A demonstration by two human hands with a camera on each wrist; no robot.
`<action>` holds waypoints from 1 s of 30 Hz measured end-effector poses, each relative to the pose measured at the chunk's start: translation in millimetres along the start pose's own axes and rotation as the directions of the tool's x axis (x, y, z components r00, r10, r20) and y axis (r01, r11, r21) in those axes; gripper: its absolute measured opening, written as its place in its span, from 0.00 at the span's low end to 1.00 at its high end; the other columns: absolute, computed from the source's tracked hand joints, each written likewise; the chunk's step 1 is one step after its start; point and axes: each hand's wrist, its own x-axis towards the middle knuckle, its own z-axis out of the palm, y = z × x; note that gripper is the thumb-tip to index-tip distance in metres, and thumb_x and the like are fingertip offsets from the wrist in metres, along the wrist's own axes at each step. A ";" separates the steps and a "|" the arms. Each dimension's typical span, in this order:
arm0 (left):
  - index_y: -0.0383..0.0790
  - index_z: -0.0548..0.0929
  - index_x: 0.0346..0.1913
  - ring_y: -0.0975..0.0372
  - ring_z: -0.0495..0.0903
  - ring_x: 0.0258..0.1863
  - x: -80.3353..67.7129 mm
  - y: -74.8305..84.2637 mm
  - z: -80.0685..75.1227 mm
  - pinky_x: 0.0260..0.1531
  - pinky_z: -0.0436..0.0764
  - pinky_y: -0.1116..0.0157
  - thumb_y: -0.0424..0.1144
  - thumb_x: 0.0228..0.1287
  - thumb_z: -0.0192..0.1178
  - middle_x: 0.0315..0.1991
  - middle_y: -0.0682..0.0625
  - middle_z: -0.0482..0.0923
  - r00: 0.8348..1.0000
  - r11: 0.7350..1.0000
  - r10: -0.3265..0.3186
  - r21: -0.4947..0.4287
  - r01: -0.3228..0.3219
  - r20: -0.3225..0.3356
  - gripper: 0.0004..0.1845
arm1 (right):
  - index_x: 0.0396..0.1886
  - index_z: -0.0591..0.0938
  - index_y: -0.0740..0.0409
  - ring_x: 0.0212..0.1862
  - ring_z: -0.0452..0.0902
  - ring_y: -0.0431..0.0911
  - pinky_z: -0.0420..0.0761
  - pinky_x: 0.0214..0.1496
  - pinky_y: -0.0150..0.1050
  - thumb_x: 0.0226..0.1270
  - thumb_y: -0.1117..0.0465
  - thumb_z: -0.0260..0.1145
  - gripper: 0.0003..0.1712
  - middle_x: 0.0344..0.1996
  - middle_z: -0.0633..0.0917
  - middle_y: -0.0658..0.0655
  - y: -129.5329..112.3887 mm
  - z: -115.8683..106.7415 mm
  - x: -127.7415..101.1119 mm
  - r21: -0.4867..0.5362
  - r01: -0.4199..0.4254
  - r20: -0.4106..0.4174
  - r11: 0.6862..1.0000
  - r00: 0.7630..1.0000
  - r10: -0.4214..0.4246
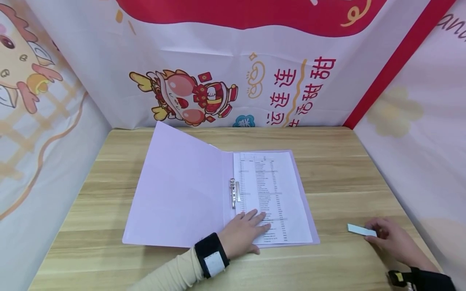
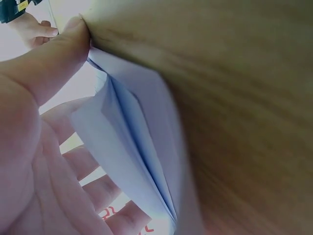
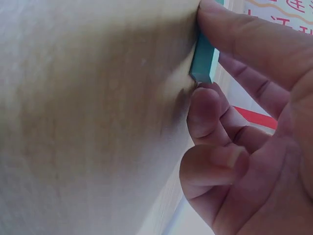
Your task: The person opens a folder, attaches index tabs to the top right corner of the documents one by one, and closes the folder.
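Left hand (image 1: 242,236): fingers apart, resting on the lower part of the printed sheets (image 1: 291,194), thumb at the bottom edge of the lilac folder (image 1: 178,186). Right hand (image 1: 395,238): thumb and fingers clamped on a small pale blue-green block (image 1: 360,230), gripping its right end; left end sticks out toward the folder. Block is low over the wooden table (image 1: 335,178), right of the folder and well apart from it. Can't tell if it touches the tabletop.

Folder lies spread around mid-table, cover to the left and tilted up at the far corner. Sheets sit on the right panel, printed rows with a few grey bands; text too small to read. Metal clip (image 1: 233,194) runs along the sheets' left edge, near the spine. Left wrist view shows the sheet edges layered and slightly parted by the palm.

Black bands on both wrists, beige sleeve on the left arm. Printed cloth (image 1: 218,48) behind the table: red characters, cartoon figure.
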 end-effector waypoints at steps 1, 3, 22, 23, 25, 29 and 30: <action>0.56 0.69 0.75 0.52 0.60 0.76 0.3 0.0 0.0 0.70 0.67 0.50 0.62 0.60 0.66 0.78 0.50 0.61 1.000 1.000 0.001 -0.002 -0.001 -0.003 0.40 | 0.38 0.84 0.57 0.30 0.68 0.35 0.71 0.30 0.32 0.56 0.68 0.78 0.12 0.31 0.79 0.50 0.0 -0.8 0.0 0.007 -0.014 0.009 1.000 1.000 0.014; 0.56 0.69 0.75 0.52 0.60 0.77 0.9 -0.4 0.1 0.70 0.67 0.49 0.62 0.61 0.66 0.78 0.50 0.61 1.000 1.000 0.002 -0.006 -0.002 -0.009 0.40 | 0.40 0.84 0.58 0.31 0.71 0.34 0.74 0.31 0.32 0.59 0.66 0.76 0.11 0.33 0.82 0.51 -0.6 -2.9 0.1 0.017 -0.049 0.026 0.999 0.998 0.048; 0.55 0.70 0.75 0.51 0.60 0.76 0.1 -1.0 -2.7 0.71 0.66 0.49 0.61 0.61 0.67 0.78 0.49 0.61 1.000 1.000 -0.004 -0.031 0.004 -0.007 0.40 | 0.40 0.85 0.56 0.31 0.72 0.30 0.73 0.28 0.31 0.57 0.67 0.78 0.12 0.30 0.82 0.42 -31.6 -6.0 -1.1 0.024 0.100 -0.125 0.995 0.987 -0.097; 0.55 0.70 0.75 0.51 0.60 0.76 -0.2 -1.1 -3.2 0.71 0.66 0.49 0.61 0.61 0.67 0.78 0.49 0.61 1.000 1.000 -0.004 -0.031 0.004 -0.010 0.40 | 0.39 0.85 0.55 0.30 0.72 0.30 0.73 0.28 0.31 0.55 0.68 0.78 0.14 0.30 0.82 0.42 -35.0 -5.7 -0.6 0.017 0.129 -0.145 0.992 0.982 -0.125; 0.55 0.70 0.75 0.51 0.61 0.76 -0.1 -1.5 -3.3 0.71 0.66 0.49 0.62 0.61 0.67 0.77 0.49 0.61 1.000 1.000 -0.004 -0.030 0.003 -0.014 0.40 | 0.38 0.84 0.54 0.30 0.71 0.30 0.72 0.27 0.31 0.51 0.70 0.79 0.16 0.30 0.82 0.41 -42.9 -5.1 0.8 0.007 0.179 -0.177 0.984 0.969 -0.175; 0.56 0.71 0.74 0.52 0.62 0.75 0.4 -2.1 -2.9 0.70 0.67 0.49 0.64 0.62 0.65 0.77 0.49 0.62 1.000 0.999 -0.003 -0.045 0.001 -0.029 0.39 | 0.38 0.84 0.52 0.29 0.71 0.30 0.71 0.26 0.30 0.47 0.72 0.81 0.20 0.31 0.82 0.40 -62.8 -5.6 3.4 -0.015 0.264 -0.221 0.964 0.940 -0.260; 0.56 0.71 0.74 0.52 0.62 0.75 0.7 -2.2 -2.7 0.69 0.68 0.49 0.64 0.63 0.64 0.77 0.49 0.63 0.999 0.999 -0.003 -0.050 0.001 -0.033 0.38 | 0.38 0.84 0.52 0.29 0.71 0.30 0.71 0.26 0.30 0.47 0.71 0.81 0.20 0.30 0.81 0.40 -68.4 -5.8 3.8 -0.020 0.277 -0.227 0.961 0.935 -0.274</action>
